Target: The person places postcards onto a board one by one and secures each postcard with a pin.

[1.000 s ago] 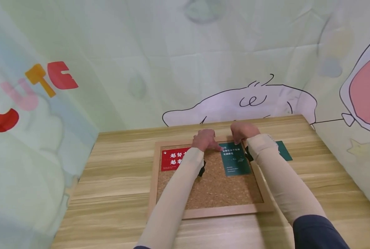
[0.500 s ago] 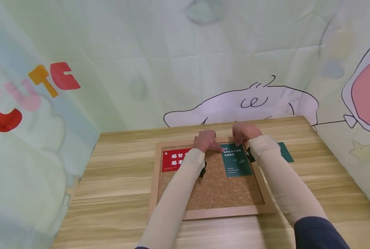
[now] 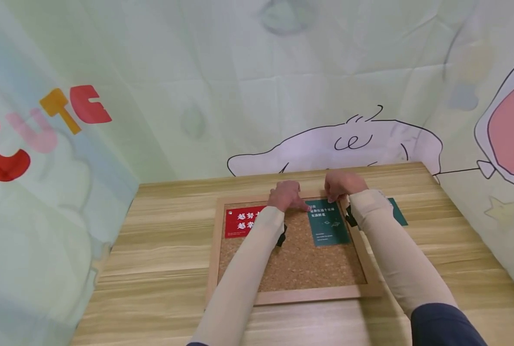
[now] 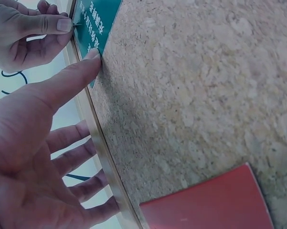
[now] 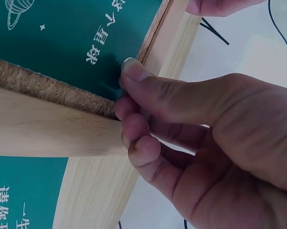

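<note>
Right hand [image 3: 344,183] pinched a pin [image 4: 77,24] at the green card [image 3: 328,225] near the corkboard's [image 3: 310,269] far-right corner; left hand [image 3: 285,194], fingers extended, pressed the card; pushing straight seemed best.

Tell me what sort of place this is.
Likely a booth-like craft corner: a wood-grain table, a creased cartoon-printed backdrop behind and on both sides, and a framed corkboard on top.

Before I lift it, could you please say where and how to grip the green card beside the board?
Probably pinch that green card by its right edge, from the right: it lies flat on the table, and the right sleeve hides its left part in the head view.
</note>
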Tool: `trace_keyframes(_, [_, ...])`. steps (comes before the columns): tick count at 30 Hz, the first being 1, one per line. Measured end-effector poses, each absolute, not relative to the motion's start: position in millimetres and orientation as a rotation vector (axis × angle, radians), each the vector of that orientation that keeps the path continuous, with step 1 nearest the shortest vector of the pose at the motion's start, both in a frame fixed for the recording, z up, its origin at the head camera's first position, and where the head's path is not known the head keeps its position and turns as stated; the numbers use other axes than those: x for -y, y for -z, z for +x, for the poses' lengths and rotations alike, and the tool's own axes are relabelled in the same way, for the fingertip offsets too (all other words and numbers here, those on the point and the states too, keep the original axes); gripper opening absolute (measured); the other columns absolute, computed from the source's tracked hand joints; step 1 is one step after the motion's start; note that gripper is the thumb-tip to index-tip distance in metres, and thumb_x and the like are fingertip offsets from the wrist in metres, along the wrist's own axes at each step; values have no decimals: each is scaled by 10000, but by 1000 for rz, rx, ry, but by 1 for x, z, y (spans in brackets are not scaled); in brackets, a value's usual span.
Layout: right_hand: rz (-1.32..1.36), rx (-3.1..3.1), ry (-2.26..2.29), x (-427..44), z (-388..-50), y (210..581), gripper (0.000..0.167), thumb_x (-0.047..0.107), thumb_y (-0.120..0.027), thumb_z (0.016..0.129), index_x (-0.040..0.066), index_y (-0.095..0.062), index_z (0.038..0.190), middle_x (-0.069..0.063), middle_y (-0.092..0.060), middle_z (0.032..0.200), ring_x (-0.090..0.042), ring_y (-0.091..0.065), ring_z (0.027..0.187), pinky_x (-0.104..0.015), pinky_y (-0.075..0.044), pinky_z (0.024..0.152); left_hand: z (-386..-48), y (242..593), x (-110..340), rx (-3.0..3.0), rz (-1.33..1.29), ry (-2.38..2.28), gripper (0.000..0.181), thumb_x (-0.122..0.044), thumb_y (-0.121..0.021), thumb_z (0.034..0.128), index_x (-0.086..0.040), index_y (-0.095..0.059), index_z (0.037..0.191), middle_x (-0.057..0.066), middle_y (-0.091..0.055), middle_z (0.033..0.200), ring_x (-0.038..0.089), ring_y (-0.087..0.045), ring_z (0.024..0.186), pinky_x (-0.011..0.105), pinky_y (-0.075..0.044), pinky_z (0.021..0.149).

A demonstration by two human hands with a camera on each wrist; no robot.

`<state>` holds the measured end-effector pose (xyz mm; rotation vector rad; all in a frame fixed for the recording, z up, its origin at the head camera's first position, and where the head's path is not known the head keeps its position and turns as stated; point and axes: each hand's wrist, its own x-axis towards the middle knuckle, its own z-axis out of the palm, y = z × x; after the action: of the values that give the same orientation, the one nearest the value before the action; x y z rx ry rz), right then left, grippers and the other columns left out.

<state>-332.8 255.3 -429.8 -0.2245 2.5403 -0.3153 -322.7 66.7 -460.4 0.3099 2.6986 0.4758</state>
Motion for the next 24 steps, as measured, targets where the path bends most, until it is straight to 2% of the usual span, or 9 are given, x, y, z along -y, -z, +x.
trace_keyframes(9, [-219,-2534,328,-256,-333,431,47,70,-767,934,40,-732,941,-68,-702,892,-195,-603,781,-322,-498,702,-322,460,-64,-2707,317,-473,595,-451,-869,835,-117,-634,1267,38,-640,1167,241,-549,1035,438,-472,966])
trace_keyframes(15, [-155,-2539,346,-257,-337,437,133,81,-801,894,57,-719,996,-82,-702,932,-224,-618,831,-343,-511,736,-322,459,-65,-2708,312,-469,594,-456,-867,835,-119,-634,1265,36,-641,1173,243,-551,1029,438,-474,965])
trace_keyframes(24, [-135,-2541,344,-255,-338,438,94,57,-789,903,45,-698,923,-93,-684,892,-208,-608,779,-300,-488,674,-321,459,-65,-2707,318,-481,585,-450,-872,830,-123,-635,1254,32,-640,1156,238,-556,1017,434,-477,953])
